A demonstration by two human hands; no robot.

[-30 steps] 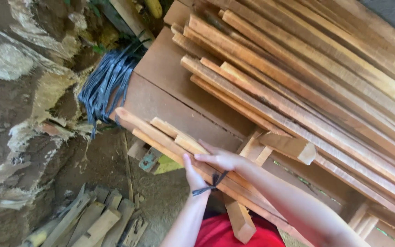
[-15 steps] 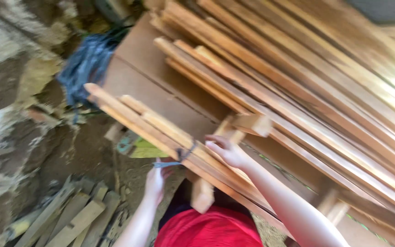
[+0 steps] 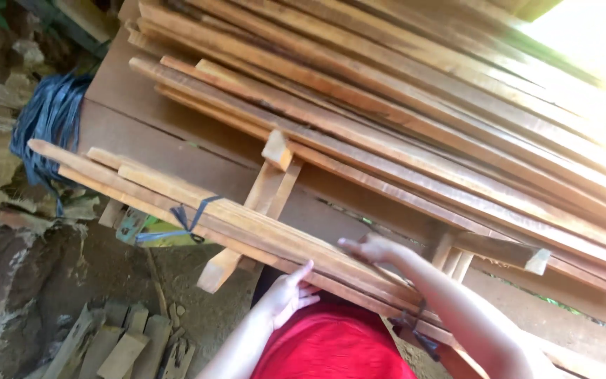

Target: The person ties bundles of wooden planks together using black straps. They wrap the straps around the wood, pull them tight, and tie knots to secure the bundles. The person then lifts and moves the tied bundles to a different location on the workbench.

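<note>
Hands [image 3: 331, 274] further along tied bundle [image 3: 233, 224]

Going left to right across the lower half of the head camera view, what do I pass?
Blue strap bundle → wood scraps on the ground → blue tie on the slat bundle → left hand → right hand → dark tie on the bundle.

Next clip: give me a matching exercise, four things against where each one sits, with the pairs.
Things:
1. left hand
2. right hand
3. blue strap
4. blue coil

Places:
a. tied round the slat bundle
b. on the ground at the left, past the bundle's end
c. on top of the bundle
d. under the bundle's near edge

Pairs: 1-d, 2-c, 3-a, 4-b
</note>
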